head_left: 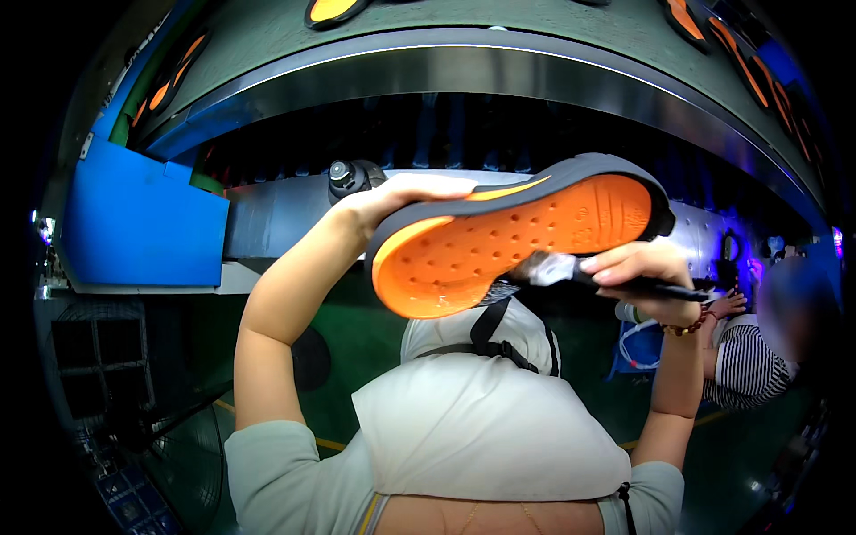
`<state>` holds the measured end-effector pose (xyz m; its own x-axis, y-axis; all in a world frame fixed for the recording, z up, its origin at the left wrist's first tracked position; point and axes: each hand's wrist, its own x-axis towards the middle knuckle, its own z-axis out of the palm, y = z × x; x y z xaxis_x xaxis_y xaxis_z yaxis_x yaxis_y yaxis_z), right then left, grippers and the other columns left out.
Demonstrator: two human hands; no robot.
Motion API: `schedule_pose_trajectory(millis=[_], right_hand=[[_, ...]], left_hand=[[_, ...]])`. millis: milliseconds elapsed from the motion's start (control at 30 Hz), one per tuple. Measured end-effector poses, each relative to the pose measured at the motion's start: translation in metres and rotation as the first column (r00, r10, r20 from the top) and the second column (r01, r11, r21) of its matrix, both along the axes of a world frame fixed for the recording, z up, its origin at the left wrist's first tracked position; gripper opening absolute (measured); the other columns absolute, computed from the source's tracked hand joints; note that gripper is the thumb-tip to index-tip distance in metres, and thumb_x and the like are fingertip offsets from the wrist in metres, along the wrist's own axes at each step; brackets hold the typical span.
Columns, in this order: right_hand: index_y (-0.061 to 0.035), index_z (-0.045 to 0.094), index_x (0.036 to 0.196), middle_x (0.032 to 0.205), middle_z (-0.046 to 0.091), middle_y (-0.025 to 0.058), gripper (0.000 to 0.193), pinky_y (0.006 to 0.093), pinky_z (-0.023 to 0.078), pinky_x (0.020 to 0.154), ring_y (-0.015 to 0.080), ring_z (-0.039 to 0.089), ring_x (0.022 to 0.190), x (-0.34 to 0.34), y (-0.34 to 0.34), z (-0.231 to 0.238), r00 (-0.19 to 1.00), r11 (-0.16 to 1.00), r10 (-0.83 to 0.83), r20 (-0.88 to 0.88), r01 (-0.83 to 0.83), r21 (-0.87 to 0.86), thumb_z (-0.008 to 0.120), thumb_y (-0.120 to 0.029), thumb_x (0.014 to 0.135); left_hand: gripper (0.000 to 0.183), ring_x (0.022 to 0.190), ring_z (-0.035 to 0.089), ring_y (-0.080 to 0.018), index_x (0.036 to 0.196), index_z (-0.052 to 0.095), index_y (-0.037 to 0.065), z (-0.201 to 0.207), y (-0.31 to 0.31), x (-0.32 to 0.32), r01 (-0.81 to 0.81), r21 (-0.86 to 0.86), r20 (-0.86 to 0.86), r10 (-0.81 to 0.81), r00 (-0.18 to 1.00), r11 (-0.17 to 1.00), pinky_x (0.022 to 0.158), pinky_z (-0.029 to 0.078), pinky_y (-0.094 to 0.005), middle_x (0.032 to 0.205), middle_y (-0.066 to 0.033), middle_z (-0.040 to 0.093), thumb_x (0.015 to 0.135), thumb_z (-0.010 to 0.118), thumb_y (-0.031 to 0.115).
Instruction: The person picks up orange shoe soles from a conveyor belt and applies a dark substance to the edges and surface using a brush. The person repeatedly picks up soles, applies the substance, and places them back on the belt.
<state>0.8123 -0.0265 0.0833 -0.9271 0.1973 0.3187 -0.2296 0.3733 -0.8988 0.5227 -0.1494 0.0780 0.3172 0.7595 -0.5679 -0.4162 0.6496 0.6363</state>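
A shoe sole (526,234) with a bright orange dimpled inside and a dark grey rim is tilted up in front of me. My left hand (397,194) grips its upper left rim, fingers along the edge and partly hidden. In my right hand (649,266) is a brush (662,287) with a dark handle. The pale, wet-looking brush head reaches the sole's lower edge, around the middle of its length. A glossy wet patch shows inside the rounded left end. A beaded bracelet circles my right wrist.
Beyond the sole runs a green conveyor belt (428,25) with a metal edge, carrying several orange-and-black soles (334,11). A dark round container (349,178) stands on the grey ledge (276,214). A blue box (143,218) is at left; a person in stripes (747,361) sits at right.
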Motion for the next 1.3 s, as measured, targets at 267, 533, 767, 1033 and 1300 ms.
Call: schedule_pose_trajectory(millis=[267,533,767,1033,1300], right_hand=[[-0.0005,0.063,0.085,0.091,0.064,0.0146,0.019,0.0294,0.049,0.076,0.0235,0.063,0.085,0.025,0.012,-0.014,0.994,0.993,-0.11,-0.014,0.111,0.041,0.066,0.005,0.067],[0.0033,0.063,0.084,0.089,0.063,0.02,0.023,0.0281,0.051,0.066,0.0208,0.063,0.075,0.017,-0.01,0.0,0.973,0.941,-0.221,0.071,0.232,-0.246,0.071,0.005,0.063],[0.0024,0.06,0.091,0.086,0.064,0.0103,0.013,0.0161,0.038,0.043,0.0035,0.046,0.049,-0.03,0.016,-0.047,0.582,0.587,-0.809,-0.082,0.796,-0.148,0.057,-0.002,0.079],[0.0018,0.055,0.094,0.091,0.06,0.0212,0.02,0.0153,0.031,0.036,0.0068,0.044,0.04,-0.017,-0.028,-0.056,0.794,0.809,-0.441,-0.418,0.15,-0.569,0.062,-0.005,0.076],[0.0018,0.053,0.096,0.099,0.058,0.0207,0.016,0.0146,0.033,0.042,0.0059,0.041,0.046,0.008,-0.028,-0.103,0.701,0.434,-0.709,-0.078,0.346,-0.832,0.054,-0.001,0.08]], left_hand=[[0.039,0.087,0.059,-0.0205,0.106,0.055,-0.002,-0.017,-0.011,-0.021,-0.018,-0.005,0.02,0.018,1.0,1.0,0.082,0.046,-0.0298,0.1,-0.0152,0.06,0.074,0.06,0.021],[0.037,0.089,0.06,-0.0234,0.104,0.056,-0.003,-0.051,-0.03,-0.024,-0.145,0.11,0.328,0.102,0.939,0.983,0.083,0.046,-0.0321,0.099,-0.0169,0.06,0.072,0.058,0.015],[0.047,0.101,0.055,-0.0252,0.117,0.046,-0.002,-0.075,-0.018,0.026,-0.304,0.1,0.664,0.164,0.73,0.947,0.091,0.041,-0.036,0.114,-0.0169,0.053,0.076,0.057,0.019],[0.056,0.099,0.056,-0.0276,0.121,0.041,-0.002,-0.028,-0.05,-0.039,-0.663,0.41,0.563,0.399,0.724,0.626,0.085,0.044,-0.039,0.114,-0.0175,0.053,0.082,0.042,0.039],[0.057,0.113,0.044,-0.032,0.127,0.034,0.004,0.012,0.047,-0.25,-0.938,0.06,0.612,0.755,-0.236,-0.342,0.091,0.04,-0.0419,0.124,-0.0142,0.045,0.086,0.037,0.043]])
